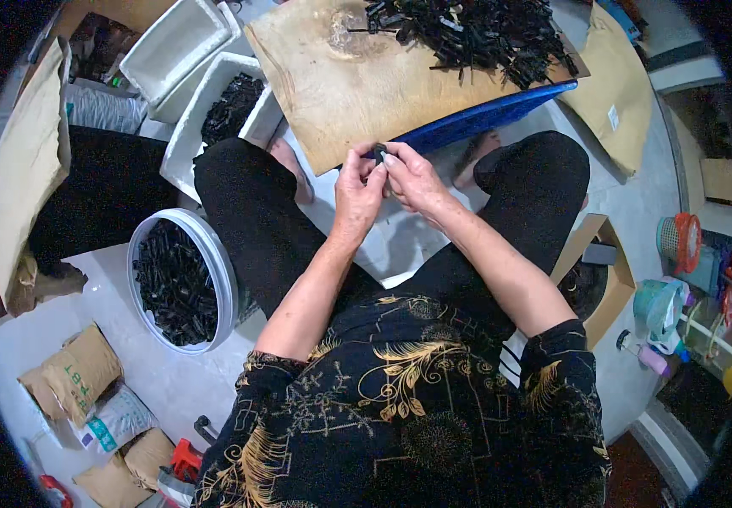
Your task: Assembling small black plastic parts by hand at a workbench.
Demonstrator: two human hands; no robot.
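Observation:
Both hands meet over the near edge of a wooden board (pixel 315 93). Between my fingertips sits a small black plastic piece (pixel 379 151), gripped from both sides. My left hand (pixel 357 188) has its fingers curled round the piece. From the other side, my right hand (pixel 417 179) pinches it with thumb and forefinger. The piece is too small and too covered to name its exact kind. Beyond my hands, a heap of similar black plastic pieces (pixel 484 34) lies on the far part of the board, which rests on a blue support (pixel 476 118).
On my left stand a white bucket (pixel 222 279) of black pieces and a white foam box (pixel 181 152) holding more. Brown paper packets (pixel 78 372) lie on the floor at lower left. On my right are an open cardboard box (pixel 615 262) and a basket (pixel 679 241).

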